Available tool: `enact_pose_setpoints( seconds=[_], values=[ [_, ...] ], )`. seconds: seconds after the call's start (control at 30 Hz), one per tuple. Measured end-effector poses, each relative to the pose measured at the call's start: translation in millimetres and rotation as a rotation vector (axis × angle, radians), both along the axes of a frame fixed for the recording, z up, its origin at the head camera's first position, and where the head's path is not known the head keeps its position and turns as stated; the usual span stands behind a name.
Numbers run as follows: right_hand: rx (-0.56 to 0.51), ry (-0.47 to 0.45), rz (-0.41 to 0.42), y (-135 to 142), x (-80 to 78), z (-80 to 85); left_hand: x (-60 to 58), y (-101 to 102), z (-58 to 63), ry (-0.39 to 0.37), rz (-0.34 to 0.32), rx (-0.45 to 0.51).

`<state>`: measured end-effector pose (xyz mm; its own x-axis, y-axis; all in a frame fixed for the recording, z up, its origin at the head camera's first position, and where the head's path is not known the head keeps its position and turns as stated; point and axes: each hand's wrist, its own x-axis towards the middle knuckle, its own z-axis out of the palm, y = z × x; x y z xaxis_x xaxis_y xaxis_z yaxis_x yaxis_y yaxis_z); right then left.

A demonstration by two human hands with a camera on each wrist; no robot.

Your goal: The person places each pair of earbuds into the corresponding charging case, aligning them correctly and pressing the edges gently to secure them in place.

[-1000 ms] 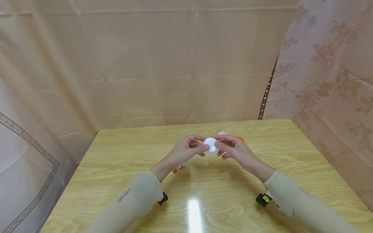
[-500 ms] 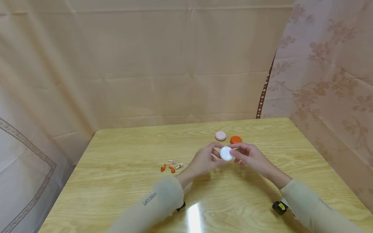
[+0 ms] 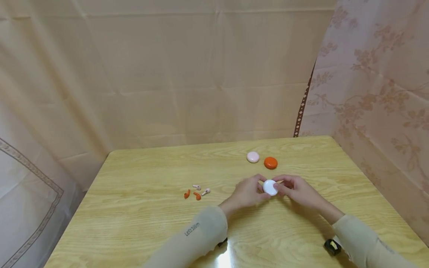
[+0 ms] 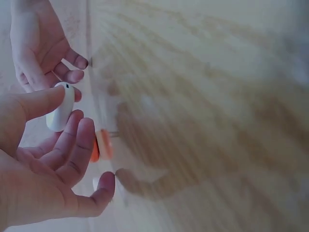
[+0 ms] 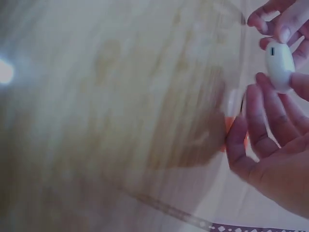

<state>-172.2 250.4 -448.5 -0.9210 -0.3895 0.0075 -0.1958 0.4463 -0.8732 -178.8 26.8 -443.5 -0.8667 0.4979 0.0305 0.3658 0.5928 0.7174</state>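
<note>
A glossy white round earbud case [image 3: 270,187] is pinched between both hands above the right half of the table. My left hand [image 3: 248,191] grips its left side with thumb and fingers, and my right hand [image 3: 298,191] holds the opposite side. In the right wrist view a small dark slot shows on the edge of the white case [image 5: 280,67], which looks closed. The left wrist view has my left thumb on the white case [image 4: 55,116], with the other fingers spread below.
Beyond the hands lie a pale pink round case [image 3: 253,157] and an orange round case [image 3: 270,163]. Left of the hands are two orange earbuds [image 3: 187,194] and two pale pink earbuds [image 3: 206,191]. Curtains surround the wooden table [image 3: 140,175] at the back and sides.
Both hands have carried the white case rightward and nearer to the body, lower over the table. The pink and orange cases and the loose earbuds have come into full sight.
</note>
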Motion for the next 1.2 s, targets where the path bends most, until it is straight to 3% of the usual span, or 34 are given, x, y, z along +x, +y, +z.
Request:
enact_pose_setpoints(
  seconds=[0.1,0.2,0.37,0.6,0.83,1.2],
  values=[
    [0.076,0.038,0.015,0.7,-0.4,-4.3,3.5,3.9,-2.7,0.058,0.015,-0.148],
    [0.135,0.07,0.02,0.4,-0.8,-5.4,6.2,7.5,-3.1,0.077,0.024,-0.236],
    [0.19,0.094,0.084,1.2,-5.8,0.8,6.7,15.8,4.6,0.061,0.035,-0.329],
    [0.298,0.125,0.137,2.7,-11.2,7.8,10.2,35.5,18.5,-0.006,-0.011,-0.583],
    [0.269,0.05,0.239,2.4,-15.9,7.4,11.1,36.4,17.6,-0.112,-0.033,-0.632],
    [0.245,0.024,0.283,4.5,-19.8,9.4,10.1,37.7,21.6,-0.113,-0.051,-0.638]
  ],
)
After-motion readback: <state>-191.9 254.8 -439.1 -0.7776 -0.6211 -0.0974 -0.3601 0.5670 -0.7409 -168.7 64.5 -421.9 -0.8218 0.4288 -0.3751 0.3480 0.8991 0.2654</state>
